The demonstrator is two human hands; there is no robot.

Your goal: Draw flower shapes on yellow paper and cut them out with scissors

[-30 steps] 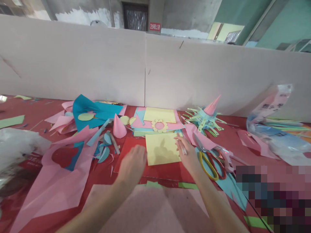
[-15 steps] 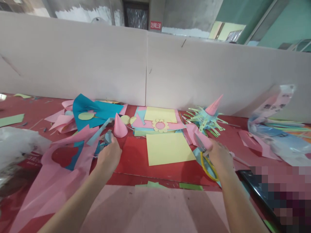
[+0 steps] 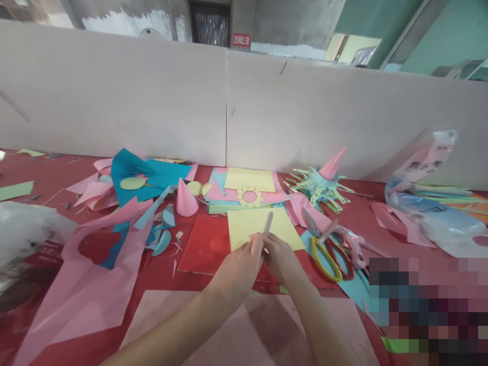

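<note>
My left hand [image 3: 244,258] and my right hand [image 3: 281,256] meet over a yellow paper sheet [image 3: 244,223], fingers closed together. A narrow pale grey stick-like object [image 3: 269,222] points up from between them; its lower end is hidden, and its kind does not show. Beneath the yellow sheet lies a red board [image 3: 204,244]. A yellow flower-shaped paper ring [image 3: 244,190] rests on layered paper behind. To the left stands a pink paper cone [image 3: 186,199]. Yellow-handled scissors [image 3: 324,262] lie right of my right hand, beside red-handled scissors [image 3: 345,264].
A pink and white glue gun [image 3: 356,249] lies at the right. Behind it stands a spiky green paper piece [image 3: 316,190] with a pink cone. Cut pink paper [image 3: 95,300], blue scraps [image 3: 163,241] and a plastic bag [image 3: 30,229] lie left. A white partition [image 3: 152,101] rises behind.
My left hand has come from the blue scraps at the left, and my right hand from beside the scissors. Both now meet in the middle, with the pale stick-like object between them.
</note>
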